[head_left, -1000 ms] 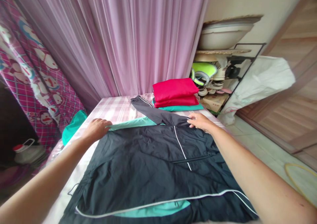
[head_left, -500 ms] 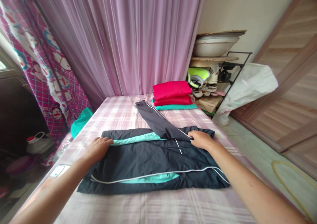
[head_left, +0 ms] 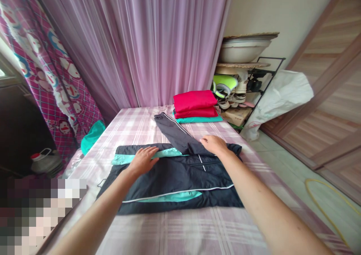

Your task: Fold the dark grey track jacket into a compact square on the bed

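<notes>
A dark navy jacket (head_left: pixel 169 178) with mint panels and white piping lies folded across the bed. One sleeve (head_left: pixel 172 129) sticks out from it at a slant, its gathered cuff toward the back. My left hand (head_left: pixel 143 160) rests flat on the jacket's upper left, over the mint strip, with its fingers stretched out. Over at the sleeve's upper part, my right hand (head_left: pixel 214 144) has its fingers bent together at the sleeve's edge. My right forearm covers part of the jacket's right side.
Behind the jacket, folded red clothes (head_left: pixel 195 103) lie on a teal folded piece (head_left: pixel 197 119). A checked sheet (head_left: pixel 135 123) covers the bed. Purple curtains (head_left: pixel 158 44) hang at the back. On the right stand a shoe rack (head_left: pixel 270 72) and a white plastic bag (head_left: pixel 282 97).
My left hand has slid right across the jacket from its left edge. My right hand has moved left and farther back along the sleeve. The sleeve has kept its slant.
</notes>
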The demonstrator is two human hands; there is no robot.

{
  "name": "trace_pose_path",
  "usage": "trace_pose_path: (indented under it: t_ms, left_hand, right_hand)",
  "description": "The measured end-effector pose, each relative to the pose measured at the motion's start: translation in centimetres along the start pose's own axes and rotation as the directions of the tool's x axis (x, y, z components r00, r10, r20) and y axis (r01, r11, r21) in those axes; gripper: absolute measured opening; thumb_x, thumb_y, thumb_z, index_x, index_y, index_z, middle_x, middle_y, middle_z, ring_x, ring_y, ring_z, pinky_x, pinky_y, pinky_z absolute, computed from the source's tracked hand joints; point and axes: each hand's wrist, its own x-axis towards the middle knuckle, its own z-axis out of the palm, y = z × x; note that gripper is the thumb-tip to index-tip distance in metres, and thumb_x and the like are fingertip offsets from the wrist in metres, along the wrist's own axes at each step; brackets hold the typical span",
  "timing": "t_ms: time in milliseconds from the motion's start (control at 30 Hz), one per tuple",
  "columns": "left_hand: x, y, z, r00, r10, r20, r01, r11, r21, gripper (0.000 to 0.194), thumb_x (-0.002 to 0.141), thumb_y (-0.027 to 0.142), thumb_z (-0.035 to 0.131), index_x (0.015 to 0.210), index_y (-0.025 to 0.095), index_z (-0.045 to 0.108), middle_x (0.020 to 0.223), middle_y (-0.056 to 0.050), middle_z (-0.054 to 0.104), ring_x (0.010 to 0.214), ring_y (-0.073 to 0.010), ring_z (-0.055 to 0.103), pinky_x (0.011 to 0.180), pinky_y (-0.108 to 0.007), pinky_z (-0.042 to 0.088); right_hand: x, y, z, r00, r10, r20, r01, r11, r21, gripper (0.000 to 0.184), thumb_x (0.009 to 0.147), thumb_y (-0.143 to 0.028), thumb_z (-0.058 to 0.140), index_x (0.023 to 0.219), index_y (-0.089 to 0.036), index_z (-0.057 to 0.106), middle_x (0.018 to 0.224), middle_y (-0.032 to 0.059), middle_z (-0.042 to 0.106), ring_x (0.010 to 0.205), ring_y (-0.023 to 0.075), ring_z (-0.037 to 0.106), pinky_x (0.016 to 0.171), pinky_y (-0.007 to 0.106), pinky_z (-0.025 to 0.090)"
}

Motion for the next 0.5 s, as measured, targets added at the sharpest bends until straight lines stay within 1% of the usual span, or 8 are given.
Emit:
trace_pose_path:
  t_ms: [100, 167, 233, 300, 333, 400, 467, 500]
  left_hand:
    - [1.0, 1.7, 2.0, 1.0, -0.011, 0.029, 0.013, 0.998, -0.069, 0.047, 0.095, 0.038, 0.045, 0.14, 0.026, 0.053, 0.146, -0.009, 0.054, 0.138, -0.0273, 0.045, 0.114, -0.05, 0.035]
    - [1.1, 1.9, 2.8, 0.999, -0.004, 0.037, 0.008, 0.995, -0.098, 0.043, 0.095, 0.037, 0.045, 0.135, 0.026, 0.057, 0.146, -0.007, 0.054, 0.139, -0.0282, 0.044, 0.113, -0.052, 0.035]
    - [1.0, 1.5, 3.2, 0.999, 0.022, 0.038, -0.017, 0.992, -0.125, 0.041, 0.094, 0.035, 0.046, 0.132, 0.025, 0.06, 0.146, -0.007, 0.054, 0.139, -0.0282, 0.044, 0.113, -0.051, 0.036]
    - [1.0, 1.0, 3.1, 0.998, 0.061, 0.034, -0.056, 0.986, -0.155, 0.04, 0.093, 0.033, 0.049, 0.13, 0.023, 0.062, 0.144, -0.007, 0.056, 0.138, -0.0274, 0.045, 0.113, -0.046, 0.037]
    - [1.0, 0.7, 2.9, 0.996, 0.085, 0.033, -0.078, 0.981, -0.177, 0.039, 0.092, 0.032, 0.049, 0.128, 0.023, 0.063, 0.141, -0.007, 0.059, 0.136, -0.0265, 0.048, 0.113, -0.043, 0.038]
    - [1.3, 0.2, 2.2, 0.995, 0.09, 0.036, -0.079, 0.97, -0.23, 0.037, 0.093, 0.033, 0.048, 0.124, 0.023, 0.066, 0.131, -0.006, 0.067, 0.125, -0.024, 0.058, 0.108, -0.037, 0.043]
    - [1.8, -0.1, 1.2, 1.0, 0.012, 0.019, -0.007, 0.969, -0.248, 0.036, 0.095, 0.033, 0.044, 0.122, 0.023, 0.066, 0.121, -0.005, 0.071, 0.114, -0.0229, 0.065, 0.1, -0.034, 0.048]
    - [2.1, 0.0, 0.6, 0.999, -0.04, -0.005, 0.038, 0.972, -0.23, 0.037, 0.095, 0.033, 0.043, 0.123, 0.023, 0.065, 0.12, -0.006, 0.071, 0.111, -0.0232, 0.066, 0.098, -0.034, 0.05]
  right_hand:
    - [1.1, -1.1, 1.3, 0.995, 0.024, 0.098, -0.031, 0.997, 0.074, 0.045, 0.093, -0.048, 0.044, 0.108, -0.019, 0.074, 0.114, 0.0148, 0.072, 0.106, 0.0293, 0.066, 0.083, 0.036, 0.048]
    - [1.3, -1.3, 1.7, 0.991, -0.002, 0.137, -0.014, 0.992, 0.122, 0.037, 0.089, -0.045, 0.053, 0.101, -0.019, 0.076, 0.105, 0.0121, 0.074, 0.098, 0.0268, 0.068, 0.079, 0.033, 0.049]
    - [1.1, -1.1, 1.7, 0.991, -0.063, 0.117, 0.042, 0.983, 0.179, 0.028, 0.087, -0.038, 0.057, 0.101, -0.022, 0.075, 0.103, 0.0066, 0.075, 0.096, 0.0222, 0.068, 0.08, 0.029, 0.048]
    - [0.3, -0.5, 1.5, 0.983, -0.184, 0.022, 0.173, 0.952, 0.253, 0.026, 0.084, -0.029, 0.059, 0.106, -0.022, 0.072, 0.108, 0.0043, 0.073, 0.1, 0.0194, 0.066, 0.085, 0.027, 0.047]
    - [-0.3, 0.0, 1.5, 0.962, -0.269, -0.037, 0.268, 0.92, 0.287, 0.027, 0.082, -0.024, 0.059, 0.105, -0.022, 0.071, 0.11, 0.0045, 0.072, 0.102, 0.0191, 0.064, 0.088, 0.028, 0.047]
    - [-1.9, 1.1, 1.8, 0.882, -0.454, -0.124, 0.469, 0.824, 0.317, 0.026, 0.075, -0.014, 0.058, 0.098, -0.021, 0.07, 0.108, 0.005, 0.071, 0.101, 0.0197, 0.063, 0.091, 0.031, 0.046]
    - [-3.8, 2.3, 2.7, 0.799, -0.588, -0.126, 0.597, 0.75, 0.286, 0.028, 0.07, -0.006, 0.053, 0.089, -0.022, 0.068, 0.106, 0.004, 0.071, 0.102, 0.0202, 0.062, 0.093, 0.034, 0.045]
    - [-4.8, 2.8, 3.2, 0.773, -0.625, -0.107, 0.629, 0.734, 0.255, 0.03, 0.069, -0.004, 0.051, 0.086, -0.022, 0.067, 0.106, 0.0036, 0.07, 0.104, 0.0203, 0.061, 0.093, 0.035, 0.045]
